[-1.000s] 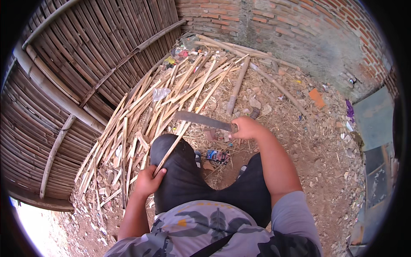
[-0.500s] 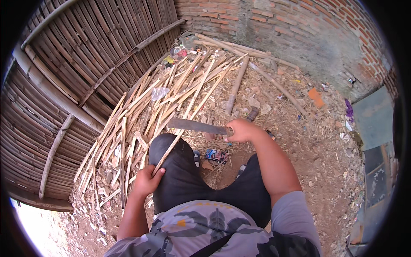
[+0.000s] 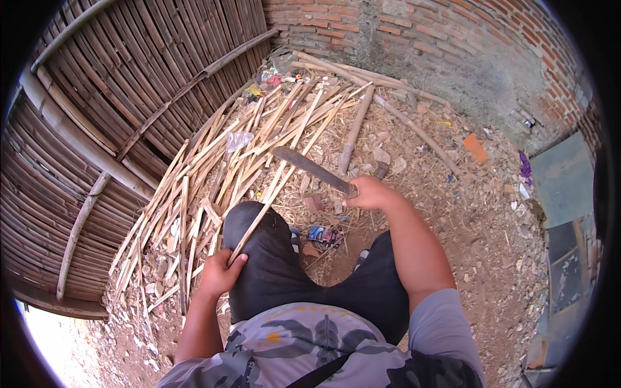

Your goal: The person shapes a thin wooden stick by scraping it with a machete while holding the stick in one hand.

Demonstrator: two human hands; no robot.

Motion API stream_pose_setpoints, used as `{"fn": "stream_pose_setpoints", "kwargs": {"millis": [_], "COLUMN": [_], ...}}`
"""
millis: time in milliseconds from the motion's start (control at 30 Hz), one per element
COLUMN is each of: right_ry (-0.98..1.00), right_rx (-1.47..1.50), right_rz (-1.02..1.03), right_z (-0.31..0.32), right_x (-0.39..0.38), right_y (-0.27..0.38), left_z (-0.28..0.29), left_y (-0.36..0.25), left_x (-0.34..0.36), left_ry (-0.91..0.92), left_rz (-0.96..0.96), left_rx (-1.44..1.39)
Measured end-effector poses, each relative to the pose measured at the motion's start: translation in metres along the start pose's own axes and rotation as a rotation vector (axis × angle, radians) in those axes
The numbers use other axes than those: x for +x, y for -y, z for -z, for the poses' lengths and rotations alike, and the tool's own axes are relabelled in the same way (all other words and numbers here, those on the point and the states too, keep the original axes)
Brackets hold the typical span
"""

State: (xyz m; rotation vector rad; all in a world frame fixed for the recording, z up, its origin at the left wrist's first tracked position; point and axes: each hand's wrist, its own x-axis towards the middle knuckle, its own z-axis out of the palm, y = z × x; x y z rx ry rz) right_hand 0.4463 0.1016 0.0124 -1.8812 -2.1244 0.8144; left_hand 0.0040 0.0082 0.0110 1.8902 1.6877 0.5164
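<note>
Hands both gripped: your right hand (image 3: pixel 370 193) closed on the handle of a long dark-bladed machete (image 3: pixel 310 169), raised over the heap of split pale bamboo slats (image 3: pixel 213 174); your left hand (image 3: pixel 218 273) clasped one thin bamboo strip (image 3: pixel 272 194) lying across your left knee.

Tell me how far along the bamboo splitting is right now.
Done: a big pile of split bamboo strips lies fanned out along the bamboo fence. In hand: the left hand grips one strip laid across the knee, and the right hand holds a machete raised above it, blade clear of the strip. Left: at least two round, unsplit poles lie by the brick wall.
</note>
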Motion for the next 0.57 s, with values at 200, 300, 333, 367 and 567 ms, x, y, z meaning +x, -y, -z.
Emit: {"fn": "stream_pose_setpoints", "kwargs": {"millis": [200,300,333,367,567], "right_ry": [0.041,-0.007,-0.012,-0.020,0.050], "right_rx": [-0.021,0.019,0.029,0.040,0.071], "right_rz": [0.017,-0.019,-0.040,-0.062,-0.084], "right_z": [0.003,0.006,0.009,0.011,0.000], "right_x": [0.001,0.000,-0.002,-0.005,0.003], "right_y": [-0.006,-0.015,-0.015,-0.014,-0.010], "left_z": [0.000,-0.001,-0.001,-0.001,0.000], "left_y": [0.002,0.003,0.003,0.004,0.002], "left_x": [0.001,0.001,0.001,0.001,0.002], "left_ry": [0.004,-0.001,-0.004,-0.003,0.036], "left_rz": [-0.011,-0.019,-0.022,-0.021,0.007], "left_rx": [0.012,0.003,0.001,0.007,0.011]}}
